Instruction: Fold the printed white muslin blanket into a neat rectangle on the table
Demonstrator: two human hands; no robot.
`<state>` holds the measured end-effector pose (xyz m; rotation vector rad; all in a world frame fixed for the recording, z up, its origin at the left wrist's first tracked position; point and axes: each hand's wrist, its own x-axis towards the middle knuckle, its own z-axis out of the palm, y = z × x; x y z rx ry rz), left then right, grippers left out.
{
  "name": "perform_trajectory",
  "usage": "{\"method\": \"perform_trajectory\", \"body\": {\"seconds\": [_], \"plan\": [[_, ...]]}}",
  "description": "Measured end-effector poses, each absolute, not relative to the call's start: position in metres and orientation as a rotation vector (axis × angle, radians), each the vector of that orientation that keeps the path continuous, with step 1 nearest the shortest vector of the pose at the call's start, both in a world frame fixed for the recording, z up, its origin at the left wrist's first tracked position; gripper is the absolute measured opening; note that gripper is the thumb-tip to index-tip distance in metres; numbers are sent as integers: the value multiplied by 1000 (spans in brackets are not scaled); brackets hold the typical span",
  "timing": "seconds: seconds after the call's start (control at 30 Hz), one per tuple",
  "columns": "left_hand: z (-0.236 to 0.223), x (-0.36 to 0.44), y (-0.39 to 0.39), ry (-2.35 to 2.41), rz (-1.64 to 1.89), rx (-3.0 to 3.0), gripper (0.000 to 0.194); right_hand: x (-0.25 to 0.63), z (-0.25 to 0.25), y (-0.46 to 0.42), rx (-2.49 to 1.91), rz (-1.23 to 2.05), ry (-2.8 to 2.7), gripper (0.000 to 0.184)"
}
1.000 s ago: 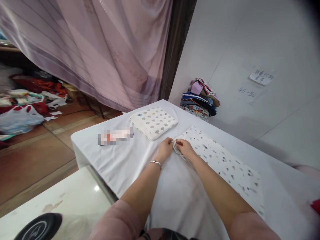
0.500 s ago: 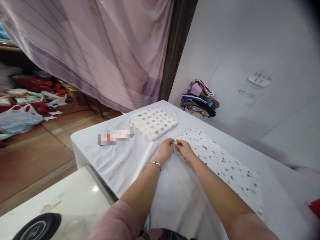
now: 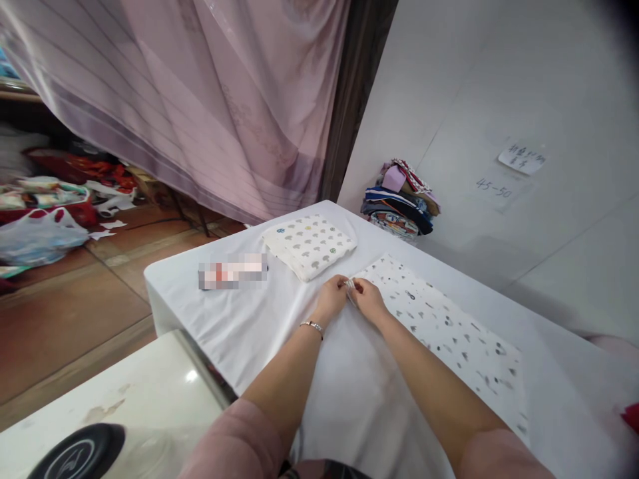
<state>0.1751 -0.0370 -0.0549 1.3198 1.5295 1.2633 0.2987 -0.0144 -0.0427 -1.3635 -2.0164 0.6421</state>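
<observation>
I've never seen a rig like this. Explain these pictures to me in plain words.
There is no machine here: a person works with a bare left hand and right hand. The view comes from a camera worn on the head, looking forward and down along the arms.

On the white table lie a folded cloth, a pixelated item I can't identify, and a spread cloth with small dark prints.

The fingers of both hands pinch the spread cloth at its corner nearest the folded one.
</observation>
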Motion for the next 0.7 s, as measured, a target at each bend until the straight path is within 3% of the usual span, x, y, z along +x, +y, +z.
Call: {"method": "perform_trajectory", "body": {"seconds": [0.47,0.6,0.7], "plan": [[-66,175,-30,1336,1262,1198,22,306,-58,-5,-1216,1127,-1712,26],[-60,173,-30,1283,1312,997,16,307,-50,-8,-1288,987,-1728,26],[-54,170,-31,1290,1350,901,16,304,-41,-11,-1329,688,-1890,22]]}}
